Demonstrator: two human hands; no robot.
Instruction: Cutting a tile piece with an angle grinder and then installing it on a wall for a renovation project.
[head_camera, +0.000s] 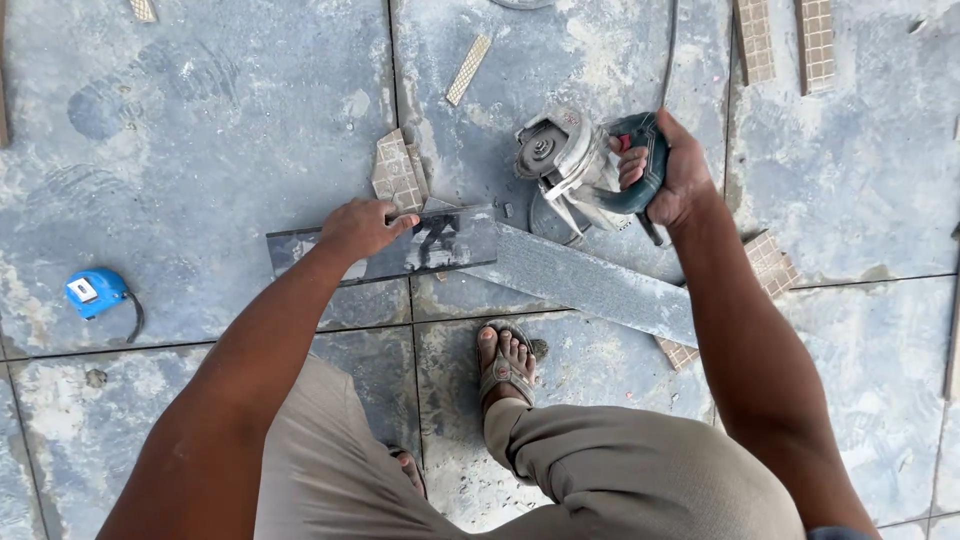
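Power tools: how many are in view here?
1. A cutting tool with a round blade is gripped in the right hand, above the long grey tile strip. More may lie outside the view.

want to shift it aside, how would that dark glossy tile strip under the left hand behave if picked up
The dark tile strip looks stiff and thin, so probably brittle if flexed or dropped. Its glossy, dusty face may slip under the left hand. Flat on the floor, it shouldn't roll.

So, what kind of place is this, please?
Probably a tiling work site. The right hand grips a power cutter, the left hand presses a dark tile strip on the dusty tiled floor, with a blue tape measure nearby.
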